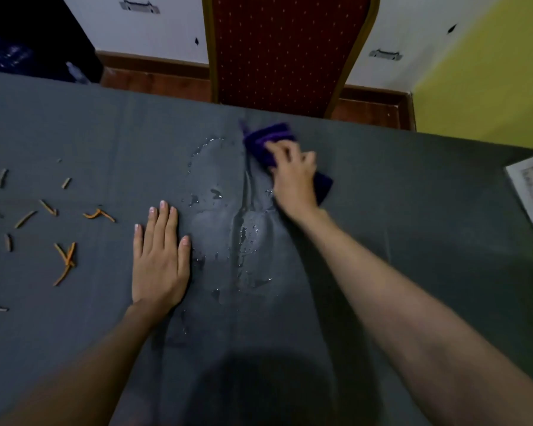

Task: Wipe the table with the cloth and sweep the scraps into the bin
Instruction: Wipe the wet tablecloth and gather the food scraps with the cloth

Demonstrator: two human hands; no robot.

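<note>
Now the right hand (293,176) grips the purple cloth (270,139) near the tabletop's (413,195) far edge; the left hand (160,256) lies flat. Water (243,235) might smear toward the scraps (65,259), near the left edge. The bin is perhaps that dark shape (28,50).

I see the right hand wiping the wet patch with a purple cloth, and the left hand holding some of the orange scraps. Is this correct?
Not fully. In the head view the left hand lies flat and open on the table, holding nothing; the scraps lie apart, to its left. The right hand with the purple cloth is correct.
</note>
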